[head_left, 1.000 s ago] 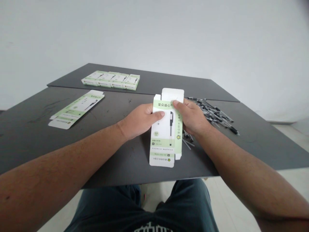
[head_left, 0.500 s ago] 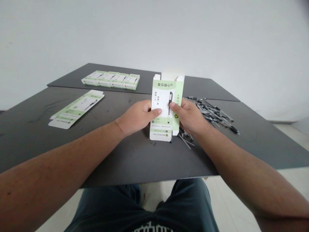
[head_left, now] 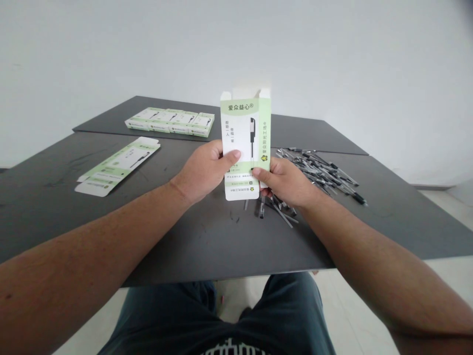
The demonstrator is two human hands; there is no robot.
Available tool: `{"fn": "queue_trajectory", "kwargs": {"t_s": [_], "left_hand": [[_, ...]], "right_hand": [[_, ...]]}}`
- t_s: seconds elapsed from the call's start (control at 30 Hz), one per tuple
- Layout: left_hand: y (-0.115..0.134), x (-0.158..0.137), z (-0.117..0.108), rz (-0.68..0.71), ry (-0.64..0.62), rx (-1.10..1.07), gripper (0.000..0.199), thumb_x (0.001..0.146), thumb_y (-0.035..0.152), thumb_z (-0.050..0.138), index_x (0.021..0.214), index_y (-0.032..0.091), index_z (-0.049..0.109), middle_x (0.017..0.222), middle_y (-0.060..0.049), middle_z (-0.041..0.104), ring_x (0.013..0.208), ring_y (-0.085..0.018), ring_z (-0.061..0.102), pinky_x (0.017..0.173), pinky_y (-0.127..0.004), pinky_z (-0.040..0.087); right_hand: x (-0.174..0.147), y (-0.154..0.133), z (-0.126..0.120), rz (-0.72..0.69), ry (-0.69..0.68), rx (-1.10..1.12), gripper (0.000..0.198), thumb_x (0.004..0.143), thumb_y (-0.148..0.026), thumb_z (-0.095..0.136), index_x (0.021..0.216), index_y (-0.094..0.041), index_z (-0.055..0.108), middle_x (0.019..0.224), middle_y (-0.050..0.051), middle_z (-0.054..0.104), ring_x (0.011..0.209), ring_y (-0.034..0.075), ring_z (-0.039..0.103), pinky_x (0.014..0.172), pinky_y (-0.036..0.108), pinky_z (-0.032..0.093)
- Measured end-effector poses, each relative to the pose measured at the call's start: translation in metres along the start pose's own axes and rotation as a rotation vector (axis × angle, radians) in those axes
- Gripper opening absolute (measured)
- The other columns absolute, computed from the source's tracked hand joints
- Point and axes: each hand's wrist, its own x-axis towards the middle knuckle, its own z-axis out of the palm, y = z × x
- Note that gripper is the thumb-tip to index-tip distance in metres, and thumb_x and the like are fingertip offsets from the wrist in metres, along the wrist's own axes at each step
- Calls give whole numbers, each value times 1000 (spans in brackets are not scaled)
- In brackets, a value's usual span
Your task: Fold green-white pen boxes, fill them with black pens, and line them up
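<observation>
Between both hands I hold a white and green pen box (head_left: 240, 133) upright above the table, its top flaps open and a lower flap hanging down. A pen is printed on its front. My left hand (head_left: 207, 165) grips the left edge, thumb pressed on the front panel. My right hand (head_left: 286, 178) pinches the lower right corner, thumb at the front. Most of the other fingers are hidden behind the cardboard. Beneath and to the right of my right hand lies a loose pile of black and clear pens (head_left: 325, 172).
A flattened pen box (head_left: 120, 165) lies on the left of the dark grey table (head_left: 177, 246). Farther back, several formed pen boxes (head_left: 170, 122) stand in a row. A white wall (head_left: 236, 44) rises behind the table.
The pen box has moved up and slightly left. My right hand has slid down from its side to the lower corner, while my left hand has risen a little with the box.
</observation>
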Motion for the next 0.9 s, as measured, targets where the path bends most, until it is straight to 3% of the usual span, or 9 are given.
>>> {"fn": "queue_trajectory", "kwargs": {"t_s": [0.23,0.53,0.73,0.9], "left_hand": [[-2,-1,1,-17,-182,61,42,103,51,75,127,20,88,127,-10,92,111,-34,87,98,-46,68],[-1,-2,3,-35,-61,69,47,102,57,76,123,17,90,120,-12,93,98,-32,86,81,-40,65],[2,-3,-2,1,-75,117,58,103,72,76,108,17,92,103,-10,93,93,-31,85,78,-38,61],[4,-4,-4,2,-136,9,60,99,75,81,114,18,92,113,-11,93,100,-33,87,86,-40,66]], "right_hand": [[5,12,-3,-51,112,46,53,102,-77,80,102,-24,75,74,0,72,55,14,60,45,25,47],[4,9,-3,-8,96,60,60,97,-83,82,97,-23,72,72,-1,70,55,13,61,46,24,48],[3,7,-1,17,115,141,58,94,-80,86,94,-24,71,67,-3,68,52,12,58,46,23,44],[4,3,1,-15,188,186,59,94,-81,86,93,-23,74,69,-2,70,51,12,56,43,24,42]]}}
